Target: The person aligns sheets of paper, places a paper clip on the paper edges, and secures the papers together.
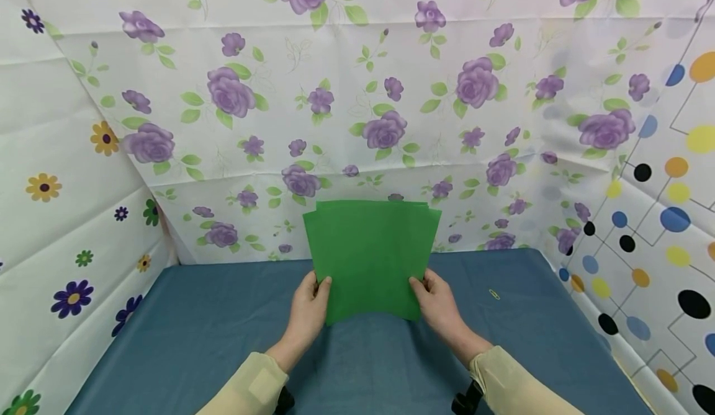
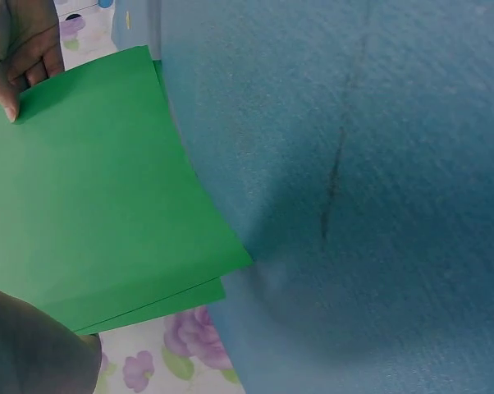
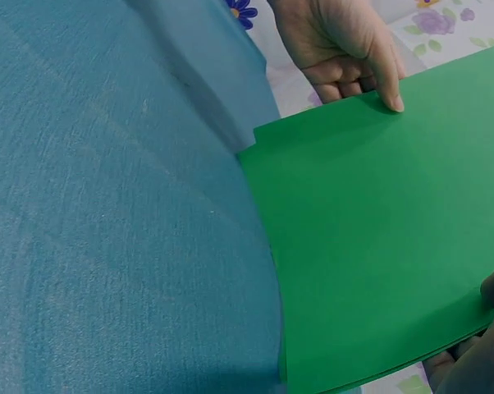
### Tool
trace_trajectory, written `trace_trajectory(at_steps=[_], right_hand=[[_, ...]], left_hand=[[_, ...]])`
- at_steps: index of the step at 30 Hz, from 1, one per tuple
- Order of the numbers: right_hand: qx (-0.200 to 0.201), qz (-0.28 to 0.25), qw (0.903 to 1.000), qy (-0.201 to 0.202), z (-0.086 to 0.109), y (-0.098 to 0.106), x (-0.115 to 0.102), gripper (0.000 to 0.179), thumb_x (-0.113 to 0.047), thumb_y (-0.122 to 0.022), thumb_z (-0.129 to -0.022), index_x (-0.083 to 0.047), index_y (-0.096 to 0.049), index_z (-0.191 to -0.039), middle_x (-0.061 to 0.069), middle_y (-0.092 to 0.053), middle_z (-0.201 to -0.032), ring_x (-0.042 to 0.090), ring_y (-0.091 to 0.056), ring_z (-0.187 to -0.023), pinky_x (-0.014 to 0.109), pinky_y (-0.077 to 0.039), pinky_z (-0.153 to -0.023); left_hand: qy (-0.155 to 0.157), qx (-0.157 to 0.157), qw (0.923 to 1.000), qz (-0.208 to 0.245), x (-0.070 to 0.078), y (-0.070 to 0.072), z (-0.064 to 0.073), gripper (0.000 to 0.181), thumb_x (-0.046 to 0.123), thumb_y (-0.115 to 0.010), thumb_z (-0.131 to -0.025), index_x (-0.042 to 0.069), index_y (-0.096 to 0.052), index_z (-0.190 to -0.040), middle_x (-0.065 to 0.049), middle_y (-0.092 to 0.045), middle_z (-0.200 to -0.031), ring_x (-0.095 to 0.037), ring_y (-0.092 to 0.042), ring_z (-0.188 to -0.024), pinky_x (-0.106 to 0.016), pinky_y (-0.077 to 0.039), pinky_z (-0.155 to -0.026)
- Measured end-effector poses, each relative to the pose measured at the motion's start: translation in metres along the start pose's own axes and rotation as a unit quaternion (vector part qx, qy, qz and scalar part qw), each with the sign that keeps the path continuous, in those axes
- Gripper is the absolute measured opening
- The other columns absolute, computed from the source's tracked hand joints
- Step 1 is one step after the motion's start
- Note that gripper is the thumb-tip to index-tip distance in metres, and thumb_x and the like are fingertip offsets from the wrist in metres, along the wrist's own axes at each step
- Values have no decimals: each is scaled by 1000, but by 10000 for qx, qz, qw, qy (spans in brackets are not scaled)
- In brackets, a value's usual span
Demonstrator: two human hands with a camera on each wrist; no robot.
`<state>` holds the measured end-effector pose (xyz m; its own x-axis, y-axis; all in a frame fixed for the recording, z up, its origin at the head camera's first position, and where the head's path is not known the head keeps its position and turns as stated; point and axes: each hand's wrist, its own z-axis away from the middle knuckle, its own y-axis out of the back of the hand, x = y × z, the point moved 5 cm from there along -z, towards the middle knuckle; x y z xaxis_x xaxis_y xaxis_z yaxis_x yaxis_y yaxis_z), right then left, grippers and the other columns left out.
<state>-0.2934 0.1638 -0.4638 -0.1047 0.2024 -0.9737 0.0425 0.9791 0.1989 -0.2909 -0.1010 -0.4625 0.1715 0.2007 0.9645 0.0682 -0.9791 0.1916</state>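
Green sheets of paper point(image 1: 373, 254) are held up in front of the body, slightly bowed, with their edges fanned a little out of line at the top corners. My left hand point(image 1: 308, 303) pinches their left side, thumb on the near face and fingers behind. On the right side my right hand point(image 1: 438, 300) grips them the same way. In the left wrist view the green paper point(image 2: 91, 189) shows a second sheet's edge below the front one. The right wrist view shows the paper point(image 3: 378, 222) with the left hand's thumb point(image 3: 386, 82) pressed on its far edge.
A blue cloth-covered table point(image 1: 223, 334) spreads under the hands. A small yellow paper clip point(image 1: 494, 294) lies on it to the right. Behind stands a floral curtain point(image 1: 346, 105), with a flowered cloth point(image 1: 67, 235) at left and a dotted cloth point(image 1: 659, 260) at right.
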Motion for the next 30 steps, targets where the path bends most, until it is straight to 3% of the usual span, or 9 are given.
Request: trace_trajectory(at_steps=[7,12,18,30], right_hand=[[-82,-59,9998,-156,0,-1,6,33,-12,-53,-108,0,-59,-138,18,-69,-119,33,-69,-106,52,-58,-90],[-141,-115,9997,-132,1,-1,5,32,-12,-52,-109,-1,-58,-138,18,-68,-121,34,-68,-108,52,-57,-92],[-66,-29,10000,42,-2,3,-5,34,-17,-52,-109,-4,-55,-140,17,-65,-127,32,-64,-115,51,-55,-96],[11,-19,9992,409,-4,6,-28,38,-27,-49,-111,-12,-48,-146,14,-58,-137,29,-59,-122,52,-52,-99]], left_hand=[[64,4,10000,-30,-3,0,3,28,18,-49,-111,4,-58,-134,-15,-67,-112,-35,-65,-100,-52,-56,-79],[90,-113,9998,117,-3,1,4,30,17,-48,-111,4,-54,-138,-17,-64,-120,-35,-64,-106,-57,-54,-86],[-88,-218,9992,331,8,4,1,38,23,-48,-111,5,-47,-144,-18,-59,-131,-33,-62,-114,-56,-54,-92],[-581,-194,9960,656,37,8,-12,38,28,-44,-113,13,-43,-147,-15,-59,-128,-29,-62,-112,-53,-55,-91]])
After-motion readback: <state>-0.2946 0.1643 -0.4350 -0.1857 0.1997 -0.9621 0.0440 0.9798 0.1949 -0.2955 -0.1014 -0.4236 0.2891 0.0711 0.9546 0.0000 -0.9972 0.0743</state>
